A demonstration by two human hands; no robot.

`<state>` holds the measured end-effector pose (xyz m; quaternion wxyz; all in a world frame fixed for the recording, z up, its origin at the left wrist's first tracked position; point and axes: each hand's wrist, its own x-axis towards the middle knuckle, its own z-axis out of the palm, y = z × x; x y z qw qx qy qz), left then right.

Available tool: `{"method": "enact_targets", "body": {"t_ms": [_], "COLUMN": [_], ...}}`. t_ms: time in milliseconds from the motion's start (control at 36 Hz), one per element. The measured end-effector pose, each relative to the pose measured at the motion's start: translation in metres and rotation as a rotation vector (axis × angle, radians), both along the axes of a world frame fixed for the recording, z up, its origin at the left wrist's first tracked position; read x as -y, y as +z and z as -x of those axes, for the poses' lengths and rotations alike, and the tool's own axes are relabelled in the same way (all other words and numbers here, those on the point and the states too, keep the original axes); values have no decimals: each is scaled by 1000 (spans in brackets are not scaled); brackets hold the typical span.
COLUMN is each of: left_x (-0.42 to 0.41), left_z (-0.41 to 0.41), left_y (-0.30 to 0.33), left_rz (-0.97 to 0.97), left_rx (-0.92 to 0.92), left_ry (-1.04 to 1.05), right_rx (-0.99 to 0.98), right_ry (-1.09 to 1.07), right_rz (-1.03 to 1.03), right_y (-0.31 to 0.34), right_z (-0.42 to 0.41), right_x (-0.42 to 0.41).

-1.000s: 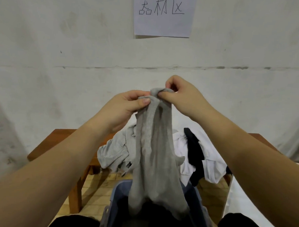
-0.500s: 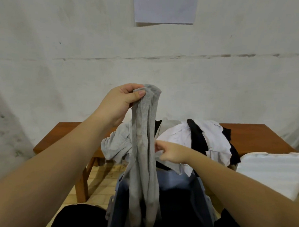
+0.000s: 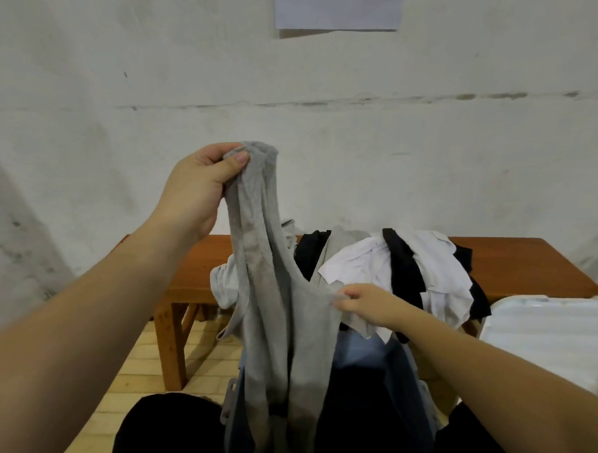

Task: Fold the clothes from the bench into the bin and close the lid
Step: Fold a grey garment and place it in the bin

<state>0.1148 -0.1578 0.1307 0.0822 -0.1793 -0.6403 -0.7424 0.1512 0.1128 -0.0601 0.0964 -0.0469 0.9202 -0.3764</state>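
Grey garment hanging lengthwise over the bin.
Left hand is pinching its ribbed top; right hand fingers are pinching a side edge.

One head-worn view only, looking forward and slightly down from close above the raised forearms, facing the desk against the white wall, floor below.

We see a plain grey tank top. The pile of clothes is white, black and grey. The surface is reddish-brown wood. The bin is blue, its lid white with stripes. The floor has yellow tiles.
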Motion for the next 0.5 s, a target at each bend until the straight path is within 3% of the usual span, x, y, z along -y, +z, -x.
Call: {"method": "enact_targets", "body": {"t_ms": [139, 194, 306, 500], "left_x": [10, 8, -9, -65], "left_z": [7, 8, 4, -4], "left_y": [-2, -1, 2, 7], "left_rz": [-83, -108, -124, -260], "left_rx": [67, 95, 148, 312], "left_ry": [64, 68, 48, -80], "right_rx": [7, 40, 144, 88], "right_ry": [-221, -199, -29, 52], "right_rz": [814, 969, 1055, 911], "right_y": [5, 14, 39, 48], "right_z": [-5, -10, -17, -15], "right_x": [-17, -12, 8, 63]}}
